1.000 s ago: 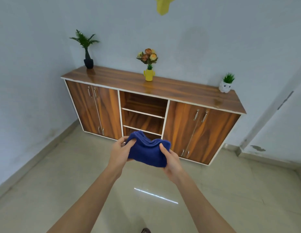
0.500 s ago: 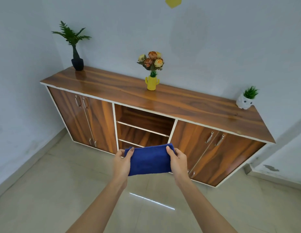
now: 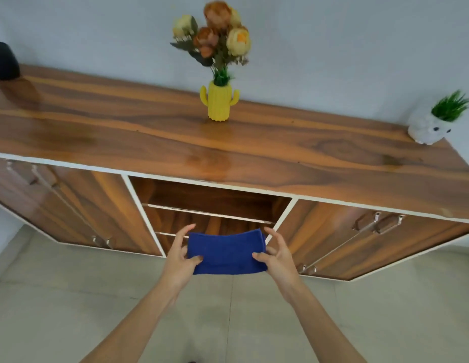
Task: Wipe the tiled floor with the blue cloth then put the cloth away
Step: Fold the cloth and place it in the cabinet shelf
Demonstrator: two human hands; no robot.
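The folded blue cloth [image 3: 226,254] hangs before the cabinet's [image 3: 175,142] open middle shelves [image 3: 215,220], left hand [image 3: 178,255] and right hand [image 3: 277,255] each pinching one end under a thumb. So light a grip could let it unfold or snag a shelf edge. Fingers beneath it and the lowest shelf are hidden.

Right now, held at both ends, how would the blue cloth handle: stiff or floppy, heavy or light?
Probably floppy: the blue cloth bows along its top between the left hand and right hand. Likely light: a loose pinch at each end carries it.
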